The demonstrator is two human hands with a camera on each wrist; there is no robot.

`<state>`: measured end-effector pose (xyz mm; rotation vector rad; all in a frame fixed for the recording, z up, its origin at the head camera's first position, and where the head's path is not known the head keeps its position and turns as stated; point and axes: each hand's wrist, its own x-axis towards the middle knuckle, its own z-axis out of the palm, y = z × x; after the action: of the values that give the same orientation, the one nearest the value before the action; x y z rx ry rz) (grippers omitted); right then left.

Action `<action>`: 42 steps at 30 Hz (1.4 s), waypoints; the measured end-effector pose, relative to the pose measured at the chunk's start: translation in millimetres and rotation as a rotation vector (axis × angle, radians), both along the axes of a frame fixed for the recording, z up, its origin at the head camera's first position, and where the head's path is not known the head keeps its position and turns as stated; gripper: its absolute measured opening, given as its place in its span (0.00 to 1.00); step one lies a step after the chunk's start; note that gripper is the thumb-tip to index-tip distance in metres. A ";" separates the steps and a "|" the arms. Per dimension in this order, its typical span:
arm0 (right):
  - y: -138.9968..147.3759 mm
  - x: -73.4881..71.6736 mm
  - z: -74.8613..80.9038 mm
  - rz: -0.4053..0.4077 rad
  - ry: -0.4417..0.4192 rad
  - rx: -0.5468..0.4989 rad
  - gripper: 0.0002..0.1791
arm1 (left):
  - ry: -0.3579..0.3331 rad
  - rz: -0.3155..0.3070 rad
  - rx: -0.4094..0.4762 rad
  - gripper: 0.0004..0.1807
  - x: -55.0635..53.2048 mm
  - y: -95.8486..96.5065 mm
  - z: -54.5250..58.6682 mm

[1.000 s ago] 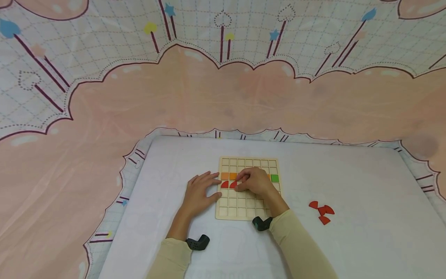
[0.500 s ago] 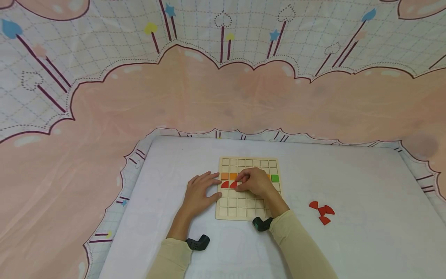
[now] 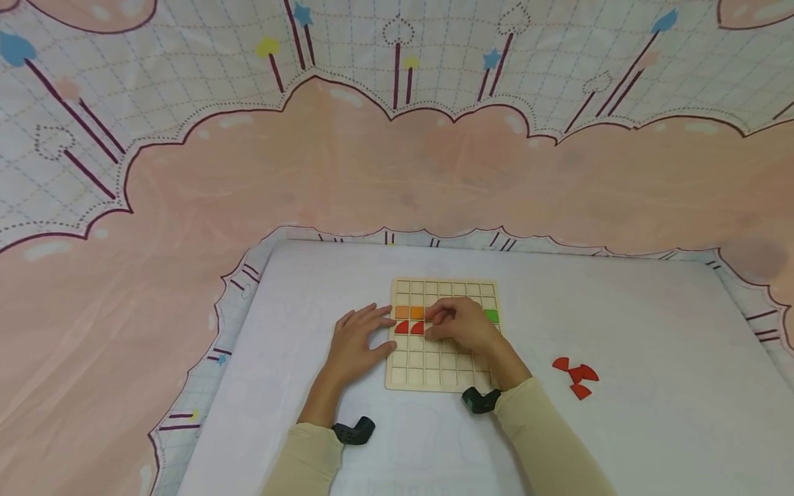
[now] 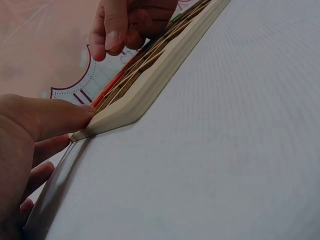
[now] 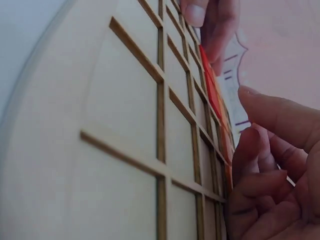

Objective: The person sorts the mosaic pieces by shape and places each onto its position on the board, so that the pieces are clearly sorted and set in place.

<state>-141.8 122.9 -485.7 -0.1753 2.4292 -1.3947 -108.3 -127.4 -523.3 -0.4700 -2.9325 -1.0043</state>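
A wooden grid board (image 3: 431,377) lies on the white table. Two red quarter-circle pieces (image 3: 402,328) sit side by side in its cells, below a row with orange squares (image 3: 402,312) and a green square (image 3: 492,316). My left hand (image 3: 358,344) rests at the board's left edge, fingers spread; in the left wrist view its thumb (image 4: 65,117) touches the board's corner. My right hand (image 3: 462,324) hovers over the board just right of the second red piece, fingers loosely bent. In the right wrist view, its thumb (image 5: 275,112) and fingers stand apart with nothing between them.
Several red quarter-circle pieces (image 3: 580,393) lie in a loose cluster on the table (image 3: 670,344), right of the board. Dark devices (image 3: 355,431) sit at both wrists. A patterned cloth (image 3: 347,186) hangs behind the table.
My right hand has drawn slightly right, off the second red quarter-circle piece, which stays in its cell. My left hand keeps its place at the board's edge.
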 end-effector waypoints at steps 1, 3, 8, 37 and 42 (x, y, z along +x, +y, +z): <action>3.5 0.8 0.4 0.003 0.008 -0.008 0.14 | 0.001 -0.001 0.001 0.21 -0.1 0.1 0.1; 10.9 2.3 2.9 0.006 0.023 -0.019 0.13 | -0.004 -0.003 0.002 0.22 -0.3 0.2 0.1; 34.4 7.4 17.1 0.006 0.043 0.017 0.13 | -0.003 -0.002 0.009 0.21 0.0 -0.1 0.1; 184.0 50.3 35.5 0.066 -0.072 0.353 0.19 | -0.012 0.006 -0.001 0.21 0.7 0.5 1.9; 202.5 59.2 28.9 0.117 -0.052 0.372 0.19 | -0.013 0.010 -0.003 0.21 1.4 0.4 1.5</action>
<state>-82.7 325.4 -456.8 -0.1840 2.5366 -0.8673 -106.9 -127.1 -521.8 -0.4503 -2.9452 -1.0053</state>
